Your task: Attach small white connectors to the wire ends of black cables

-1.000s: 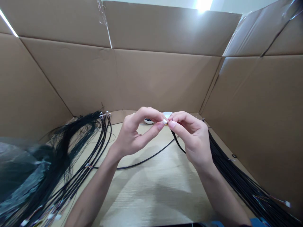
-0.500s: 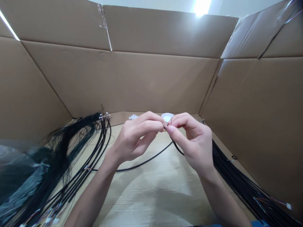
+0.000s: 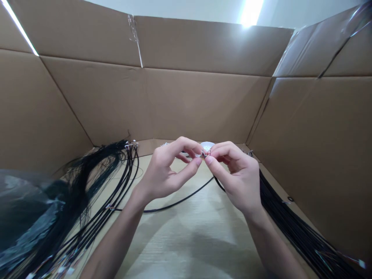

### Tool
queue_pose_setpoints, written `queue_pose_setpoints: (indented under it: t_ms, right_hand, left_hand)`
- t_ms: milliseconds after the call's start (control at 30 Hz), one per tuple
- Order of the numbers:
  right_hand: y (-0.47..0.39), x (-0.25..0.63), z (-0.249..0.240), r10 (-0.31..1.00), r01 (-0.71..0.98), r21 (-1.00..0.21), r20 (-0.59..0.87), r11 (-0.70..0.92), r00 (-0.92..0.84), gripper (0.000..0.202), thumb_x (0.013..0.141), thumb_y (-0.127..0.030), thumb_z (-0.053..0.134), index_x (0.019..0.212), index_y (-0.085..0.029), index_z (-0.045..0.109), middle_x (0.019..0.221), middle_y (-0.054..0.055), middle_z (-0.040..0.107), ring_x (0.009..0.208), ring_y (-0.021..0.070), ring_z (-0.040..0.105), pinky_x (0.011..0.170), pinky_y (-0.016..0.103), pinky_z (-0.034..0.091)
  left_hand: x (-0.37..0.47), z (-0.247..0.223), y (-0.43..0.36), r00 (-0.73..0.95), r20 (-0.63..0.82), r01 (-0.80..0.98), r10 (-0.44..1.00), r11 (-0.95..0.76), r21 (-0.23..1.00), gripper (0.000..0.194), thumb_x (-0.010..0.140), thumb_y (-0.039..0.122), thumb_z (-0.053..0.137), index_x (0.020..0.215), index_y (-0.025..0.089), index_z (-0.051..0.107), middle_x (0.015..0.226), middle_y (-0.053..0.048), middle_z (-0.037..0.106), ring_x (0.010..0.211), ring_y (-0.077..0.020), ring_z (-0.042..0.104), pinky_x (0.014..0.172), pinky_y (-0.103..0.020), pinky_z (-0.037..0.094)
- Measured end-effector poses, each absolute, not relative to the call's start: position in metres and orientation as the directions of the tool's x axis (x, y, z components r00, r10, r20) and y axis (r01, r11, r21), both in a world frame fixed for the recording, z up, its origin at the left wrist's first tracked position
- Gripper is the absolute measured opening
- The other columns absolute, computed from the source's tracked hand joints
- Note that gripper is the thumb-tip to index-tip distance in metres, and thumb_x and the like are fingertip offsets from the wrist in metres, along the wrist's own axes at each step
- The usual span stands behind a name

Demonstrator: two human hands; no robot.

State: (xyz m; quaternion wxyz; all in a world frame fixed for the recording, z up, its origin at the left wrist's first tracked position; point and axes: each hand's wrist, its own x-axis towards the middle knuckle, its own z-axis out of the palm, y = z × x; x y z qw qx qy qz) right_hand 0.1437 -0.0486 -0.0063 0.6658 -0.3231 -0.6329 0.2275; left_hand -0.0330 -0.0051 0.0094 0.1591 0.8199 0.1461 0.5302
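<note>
Near the middle of the view, my right hand (image 3: pixel 236 176) pinches the thin wire ends (image 3: pixel 204 154) of a black cable (image 3: pixel 181 201) between thumb and fingertips. This cable runs from under that hand in a low curve to the left, passing behind my left wrist. My left hand (image 3: pixel 170 170) is closed in a pinch, thumb against fingers, on a small white connector (image 3: pixel 198 155) right beside the wire ends. The fingertips of both hands almost meet. Whether connector and wires touch, I cannot tell.
A bundle of black cables (image 3: pixel 122 182) with white connectors lies at left, beside clear plastic wrapping (image 3: pixel 29 217). More black cables (image 3: pixel 286 219) lie along the right wall. A white bowl (image 3: pixel 207 145) and small white pieces (image 3: pixel 165 144) are behind my hands. Cardboard walls (image 3: pixel 197 100) surround the table (image 3: pixel 186 240).
My left thumb has straightened and the left fingers have shifted, so the white connector now shows between them. My right hand keeps its pinch. The view has tipped slightly upward.
</note>
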Motion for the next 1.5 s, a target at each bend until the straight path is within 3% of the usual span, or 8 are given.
queue_pose_setpoints:
  t_ms: [100,300,533,700,1100,1267,1500]
  right_hand:
    - [-0.049,0.143,-0.006,0.680,0.176,-0.686,0.726,0.706,0.103,0.014,0.093,-0.013,0.073,0.083,-0.023,0.073,0.092,0.001,0.072,0.091,0.0192,0.067,0.077,0.036,0.053]
    - [-0.047,0.144,-0.008,0.658,0.200,-0.666,0.744,0.719,0.114,0.014,0.093,-0.013,0.072,0.085,-0.024,0.073,0.092,0.002,0.072,0.089,0.0203,0.066,0.076,0.037,0.055]
    - [-0.049,0.148,-0.007,0.673,0.161,-0.685,0.729,0.711,0.127,0.015,0.095,-0.015,0.072,0.084,-0.025,0.074,0.094,0.002,0.070,0.090,0.0198,0.066,0.076,0.035,0.055]
    - [-0.051,0.149,-0.006,0.670,0.171,-0.681,0.732,0.713,0.122,0.014,0.096,-0.016,0.073,0.085,-0.025,0.074,0.093,0.001,0.070,0.090,0.0190,0.065,0.077,0.034,0.055]
    - [-0.053,0.160,-0.002,0.578,0.349,-0.522,0.812,0.778,-0.074,0.011,0.098,-0.017,0.073,0.096,-0.027,0.074,0.104,0.001,0.072,0.097,0.0197,0.069,0.088,0.037,0.057]
    - [-0.054,0.162,-0.001,0.683,0.288,-0.637,0.725,0.715,-0.091,0.008,0.102,-0.026,0.070,0.094,-0.027,0.072,0.108,0.002,0.072,0.105,0.0216,0.068,0.094,0.039,0.055]
    - [-0.053,0.165,0.004,0.814,0.117,-0.810,0.549,0.574,-0.192,0.017,0.100,-0.032,0.072,0.086,-0.025,0.069,0.101,0.003,0.069,0.103,0.0228,0.065,0.097,0.040,0.053]
  left_hand:
    - [-0.033,0.009,-0.007,0.383,0.823,0.074,0.419,-0.902,0.425,0.015,0.097,0.010,0.068,0.103,0.021,0.062,0.098,-0.001,0.076,0.090,-0.0135,0.075,0.073,-0.020,0.063]
    - [-0.036,0.012,-0.006,0.493,0.819,0.127,0.293,-0.956,0.265,0.021,0.100,0.005,0.059,0.109,0.021,0.070,0.110,-0.006,0.077,0.096,-0.0155,0.073,0.080,-0.027,0.059]
    - [-0.036,0.009,-0.003,0.446,0.821,0.082,0.357,-0.929,0.360,0.019,0.101,0.010,0.065,0.116,0.022,0.067,0.107,-0.004,0.078,0.091,-0.0143,0.075,0.072,-0.022,0.062]
    - [-0.035,0.008,-0.003,0.477,0.832,0.101,0.283,-0.958,0.268,0.016,0.102,0.009,0.060,0.108,0.022,0.067,0.113,-0.006,0.078,0.097,-0.0162,0.075,0.077,-0.025,0.061]
    - [-0.039,0.019,-0.014,0.479,0.743,0.079,0.468,-0.866,0.494,0.016,0.102,0.017,0.065,0.114,0.021,0.074,0.108,-0.004,0.078,0.091,-0.0126,0.073,0.074,-0.020,0.060]
    - [-0.046,0.023,-0.011,0.524,0.654,0.134,0.546,-0.811,0.569,0.015,0.104,0.028,0.067,0.112,0.025,0.079,0.108,-0.006,0.078,0.097,-0.0180,0.074,0.074,-0.024,0.061]
    - [-0.048,0.026,-0.009,0.537,0.666,0.101,0.518,-0.823,0.559,0.012,0.102,0.026,0.071,0.106,0.029,0.082,0.106,-0.003,0.072,0.094,-0.0158,0.070,0.080,-0.025,0.059]
